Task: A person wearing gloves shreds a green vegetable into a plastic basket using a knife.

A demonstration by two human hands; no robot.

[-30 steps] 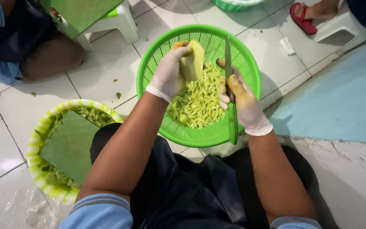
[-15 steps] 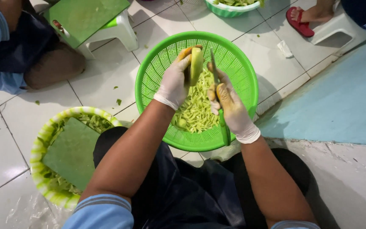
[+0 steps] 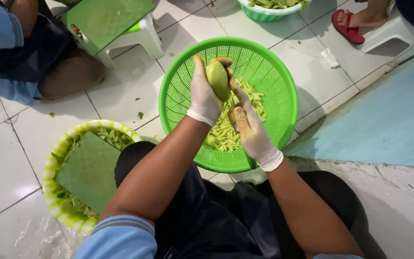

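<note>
- Now, on the left, a yellow-green basket (image 3: 49, 168) with a green board (image 3: 89, 170) is sitting on the tiled floor (image 3: 5, 163).
- Left hand (image 3: 204, 93) is closing around a green mango (image 3: 218, 79), over the green basket (image 3: 274, 86).
- Right hand (image 3: 250, 127) is curling just beside the mango; what it is gripping I cannot tell.
- Shreds (image 3: 226, 132) are lying inside the green basket.

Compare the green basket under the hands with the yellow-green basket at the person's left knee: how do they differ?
The green basket is plain bright green and looks bigger; the yellow-green basket is paler, with a striped rim. In the green basket the pale green strips lie uncovered, under the left hand holding a green fruit; in the yellow-green basket a flat green board covers most of them. Both are round and stand on the tiled floor.
</note>
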